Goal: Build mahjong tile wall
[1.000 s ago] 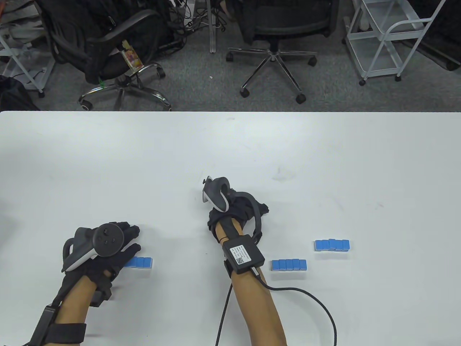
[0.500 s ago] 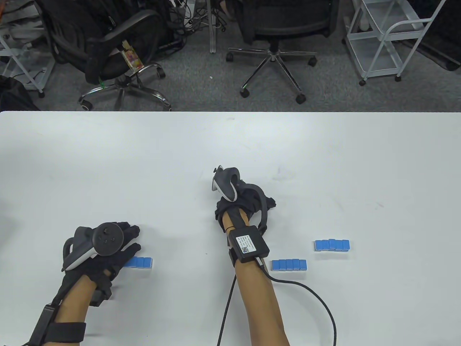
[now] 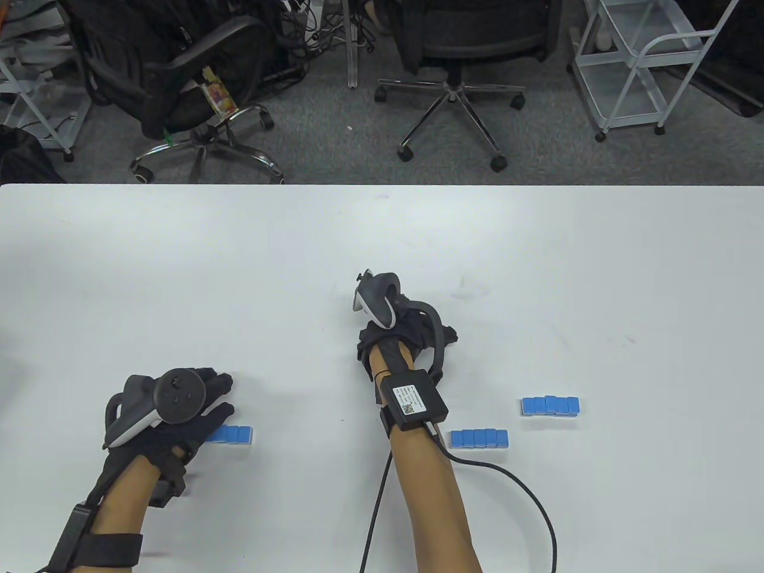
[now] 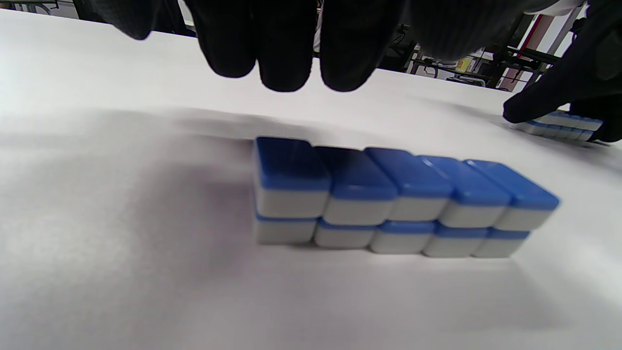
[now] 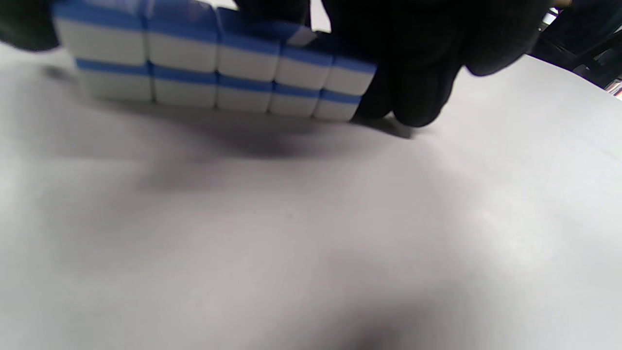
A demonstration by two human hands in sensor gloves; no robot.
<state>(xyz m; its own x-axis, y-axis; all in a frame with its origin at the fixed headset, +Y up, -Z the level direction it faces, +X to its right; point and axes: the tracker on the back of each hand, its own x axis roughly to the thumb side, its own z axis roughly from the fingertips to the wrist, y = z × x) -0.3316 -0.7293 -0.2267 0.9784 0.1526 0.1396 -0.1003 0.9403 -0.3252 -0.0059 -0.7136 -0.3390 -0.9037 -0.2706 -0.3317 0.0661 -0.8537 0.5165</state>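
1. Table view: the left hand (image 3: 179,412) lies palm down on the white bench (image 3: 382,239), fingers extended over the left end of a block of blue-backed mahjong tiles (image 3: 234,434).
2. Left wrist view: this left tile block (image 4: 403,197) is two layers high and five tiles long; the straight fingertips (image 4: 286,48) hang above its far side without clear contact, gripping nothing.
3. Table view: the right hand (image 3: 412,337) sits near the bench centre, knuckles raised, with the tracker (image 3: 377,298) on its back.
4. Right wrist view: the right hand's fingers (image 5: 418,73) curl around the end of a second two-layer, five-tile block (image 5: 214,63), which rests on the bench.
5. Table view: that block is hidden under the right hand.
6. Table view: two further tile rows lie to the right, a near row (image 3: 479,439) and a far row (image 3: 550,406), well apart from both hands.
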